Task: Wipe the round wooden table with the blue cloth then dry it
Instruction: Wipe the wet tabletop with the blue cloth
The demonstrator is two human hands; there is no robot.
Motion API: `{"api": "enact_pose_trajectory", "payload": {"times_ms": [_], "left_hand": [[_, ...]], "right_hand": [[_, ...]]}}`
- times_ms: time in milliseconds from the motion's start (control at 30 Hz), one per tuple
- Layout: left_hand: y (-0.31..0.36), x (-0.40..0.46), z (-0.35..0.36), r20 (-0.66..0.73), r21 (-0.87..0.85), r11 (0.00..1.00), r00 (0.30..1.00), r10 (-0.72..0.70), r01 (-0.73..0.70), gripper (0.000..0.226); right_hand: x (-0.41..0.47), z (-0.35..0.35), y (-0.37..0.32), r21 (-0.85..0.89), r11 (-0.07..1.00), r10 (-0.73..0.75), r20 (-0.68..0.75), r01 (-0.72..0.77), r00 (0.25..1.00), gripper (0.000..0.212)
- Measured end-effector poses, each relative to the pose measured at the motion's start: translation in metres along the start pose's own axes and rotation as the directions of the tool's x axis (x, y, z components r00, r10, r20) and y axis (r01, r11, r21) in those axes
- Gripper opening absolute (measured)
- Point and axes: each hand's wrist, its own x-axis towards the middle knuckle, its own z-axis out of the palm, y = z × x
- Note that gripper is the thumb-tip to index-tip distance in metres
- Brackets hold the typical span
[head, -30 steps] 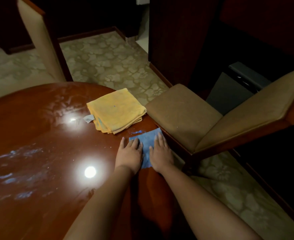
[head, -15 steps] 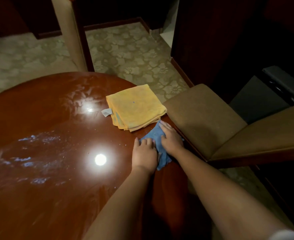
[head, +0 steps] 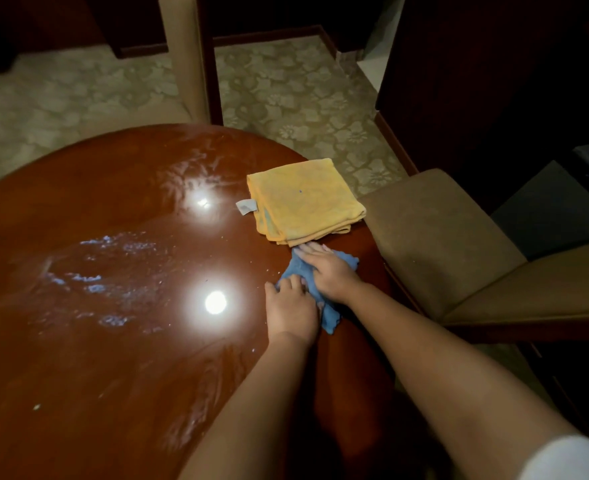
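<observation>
The blue cloth [head: 331,318] lies bunched on the round wooden table [head: 119,341] near its right edge. My right hand [head: 329,270] presses flat on the cloth, fingers stretched toward the yellow cloth. My left hand [head: 291,306] rests on the cloth's left side, its fingertips on the fabric. Most of the blue cloth is hidden under both hands. The folded yellow cloth [head: 305,199] sits just beyond my right fingertips. The tabletop is glossy, with wet streaks at the left and centre and two bright lamp reflections.
A tan upholstered chair [head: 435,237] stands tight against the table's right edge. Another chair back [head: 185,57] rises beyond the table's far side. Patterned carpet [head: 303,95] surrounds the table, and dark wooden furniture [head: 476,81] stands at the back right.
The cloth lay flat under both hands one second ago and is now bunched. My right hand has slid forward and leftward toward the yellow cloth. The camera view has shifted left.
</observation>
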Motion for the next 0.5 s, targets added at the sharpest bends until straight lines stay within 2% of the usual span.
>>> {"api": "enact_pose_trajectory", "payload": {"times_ms": [100, 333, 500], "left_hand": [[-0.008, -0.008, 0.003, 0.015, 0.027, 0.999, 1.0, -0.027, 0.027, 0.05], [-0.02, -0.029, 0.011, 0.019, 0.035, 0.996, 0.996, -0.087, 0.087, 0.047], [-0.028, -0.041, 0.018, 0.025, 0.043, 0.996, 0.996, -0.08, 0.079, 0.042]], "right_hand": [[0.005, 0.012, -0.007, 0.013, 1.0, -0.028, -0.009, 0.028, 1.0, 0.056], [0.011, 0.035, -0.028, 0.167, 0.985, -0.038, -0.025, 0.041, 0.999, 0.051], [0.006, 0.051, -0.041, 0.298, 0.955, 0.014, -0.043, 0.0, 0.999, 0.047]]}}
